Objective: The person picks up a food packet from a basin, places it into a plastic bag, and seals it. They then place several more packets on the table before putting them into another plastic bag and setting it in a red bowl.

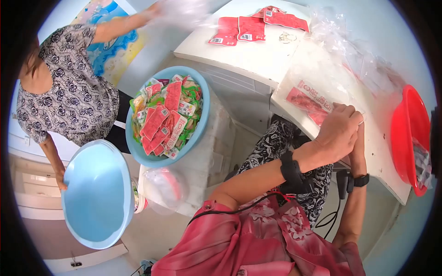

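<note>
- Bag (317, 87), clear plastic with red packets inside, lies flat at the near edge of the white table (258, 55), under my hands. I judge it could slide off that edge if the hands lift together.
- Table carries loose clear wrappers (363, 60) just beside the bag; these could get caught up with it.
- Blue basin (205, 110), heaped with red and green packets, sits on a white block to my left, well apart from the bag. Overfull, so I think a knock would spill it.
- Empty blue basin (96, 193), held by another person's hand; a swing could hit the full one.
- Red basin (407, 133) at the table's right end, partly over the edge, so a nudge could tip it.
- Left hand (338, 131), fingers curled together, pressing the bag's near end.
- Right hand (358, 142), mostly hidden behind the left; I cannot tell its fingers.
</note>
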The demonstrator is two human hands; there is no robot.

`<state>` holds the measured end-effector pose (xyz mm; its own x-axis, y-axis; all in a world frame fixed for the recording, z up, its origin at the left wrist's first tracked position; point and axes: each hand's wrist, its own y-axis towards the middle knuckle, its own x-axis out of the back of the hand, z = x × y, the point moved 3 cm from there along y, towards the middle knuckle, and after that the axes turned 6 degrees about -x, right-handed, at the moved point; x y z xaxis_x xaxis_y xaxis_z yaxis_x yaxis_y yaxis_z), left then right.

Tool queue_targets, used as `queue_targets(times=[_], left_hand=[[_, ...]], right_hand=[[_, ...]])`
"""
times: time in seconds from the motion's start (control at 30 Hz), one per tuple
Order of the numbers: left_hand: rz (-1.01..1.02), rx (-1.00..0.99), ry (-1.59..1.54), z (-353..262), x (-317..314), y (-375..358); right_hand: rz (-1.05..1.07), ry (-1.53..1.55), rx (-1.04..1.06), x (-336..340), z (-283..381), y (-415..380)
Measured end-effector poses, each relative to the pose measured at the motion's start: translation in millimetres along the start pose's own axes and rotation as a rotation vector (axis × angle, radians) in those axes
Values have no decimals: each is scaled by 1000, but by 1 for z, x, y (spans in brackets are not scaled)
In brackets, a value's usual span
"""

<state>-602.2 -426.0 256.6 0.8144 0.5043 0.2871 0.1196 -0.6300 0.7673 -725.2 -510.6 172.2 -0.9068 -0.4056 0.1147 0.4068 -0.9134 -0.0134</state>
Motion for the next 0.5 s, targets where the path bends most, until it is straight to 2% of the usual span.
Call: queue_targets(times=[0.1, 0.2, 0.3, 0.33, 0.4, 0.5], left_hand=[[4, 9, 1, -2, 3, 3], [-22, 5, -20, 4, 3, 3], [-28, -17, -41, 8, 0, 1], [-33, -25, -56, 11, -1, 2], [20, 10, -95, 15, -1, 2], [88, 114, -143, 19, 1, 3]], right_hand=[[79, -213, 201, -11, 29, -6], [170, -149, 171, -16, 37, -6], [104, -61, 33, -5, 9, -2], [78, -116, 39, -3, 7, 1], [-30, -310, 191, -17, 36, -5], [178, 11, 138, -28, 40, 5]])
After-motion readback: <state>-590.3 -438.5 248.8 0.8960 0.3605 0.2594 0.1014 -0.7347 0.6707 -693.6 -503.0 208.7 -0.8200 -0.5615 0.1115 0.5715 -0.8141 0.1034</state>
